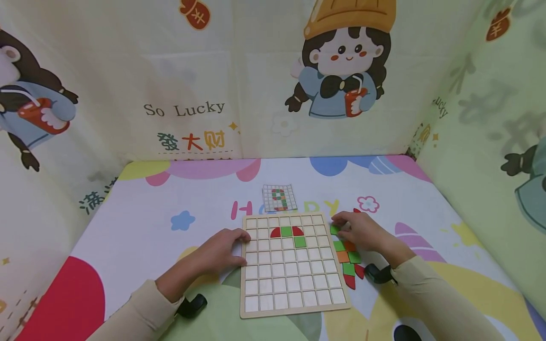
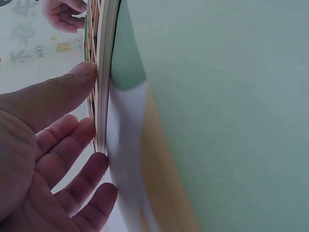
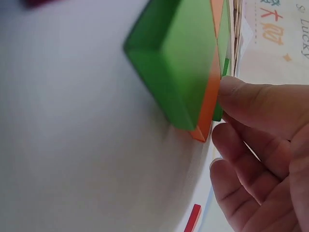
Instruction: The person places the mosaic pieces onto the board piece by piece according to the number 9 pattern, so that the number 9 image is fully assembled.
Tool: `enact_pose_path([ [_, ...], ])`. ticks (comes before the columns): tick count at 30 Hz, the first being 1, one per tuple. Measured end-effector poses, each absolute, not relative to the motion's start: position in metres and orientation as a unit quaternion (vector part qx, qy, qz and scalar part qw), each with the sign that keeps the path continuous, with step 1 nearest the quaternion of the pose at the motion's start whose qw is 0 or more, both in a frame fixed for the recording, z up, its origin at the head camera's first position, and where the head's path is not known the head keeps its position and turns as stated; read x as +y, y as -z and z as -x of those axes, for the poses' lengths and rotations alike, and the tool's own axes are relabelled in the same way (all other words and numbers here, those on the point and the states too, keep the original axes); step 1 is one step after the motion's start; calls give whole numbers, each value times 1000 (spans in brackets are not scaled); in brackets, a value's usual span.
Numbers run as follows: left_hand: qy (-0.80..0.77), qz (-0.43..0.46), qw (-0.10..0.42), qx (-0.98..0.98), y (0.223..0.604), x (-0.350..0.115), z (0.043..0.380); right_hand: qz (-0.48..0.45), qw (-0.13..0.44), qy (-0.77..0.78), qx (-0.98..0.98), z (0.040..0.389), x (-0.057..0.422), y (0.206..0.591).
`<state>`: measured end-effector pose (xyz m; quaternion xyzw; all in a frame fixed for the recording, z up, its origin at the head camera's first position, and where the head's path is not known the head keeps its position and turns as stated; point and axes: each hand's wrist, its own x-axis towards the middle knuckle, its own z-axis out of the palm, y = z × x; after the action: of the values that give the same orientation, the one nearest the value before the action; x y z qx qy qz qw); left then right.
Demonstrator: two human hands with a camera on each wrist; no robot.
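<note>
A wooden grid board (image 1: 295, 313) lies on the table, with two red quarter-round tiles and two green square tiles set in its upper cells. My left hand (image 1: 220, 251) rests its thumb and fingertips along the board's left edge, fingers loosely bent; the left wrist view shows this hand (image 2: 53, 159) against the board's side (image 2: 103, 87). Beyond the board's right edge, my right hand (image 1: 362, 233) pinches a green square tile (image 1: 334, 230) between thumb and fingers. In the right wrist view, the thumb of this hand (image 3: 263, 140) partly covers that green tile (image 3: 218, 114).
Loose green, orange and red tiles (image 1: 342, 256) lie along the board's right side. A small pattern card (image 1: 279, 198) with a gridded red, green and orange figure lies behind the board. The printed tablecloth (image 1: 128, 227) meets patterned cloth walls (image 1: 192, 71).
</note>
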<state>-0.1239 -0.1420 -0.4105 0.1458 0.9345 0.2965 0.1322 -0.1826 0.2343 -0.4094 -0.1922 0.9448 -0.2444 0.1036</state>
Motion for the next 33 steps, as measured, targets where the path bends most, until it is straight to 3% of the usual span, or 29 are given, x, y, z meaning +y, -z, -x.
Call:
enact_pose_path([
  [14, -300, -143, 136, 933, 411, -142, 123, 190, 107, 226, 950, 187, 233, 412],
  [33, -298, -139, 135, 935, 410, -141, 122, 229, 42, 288, 929, 182, 228, 403],
])
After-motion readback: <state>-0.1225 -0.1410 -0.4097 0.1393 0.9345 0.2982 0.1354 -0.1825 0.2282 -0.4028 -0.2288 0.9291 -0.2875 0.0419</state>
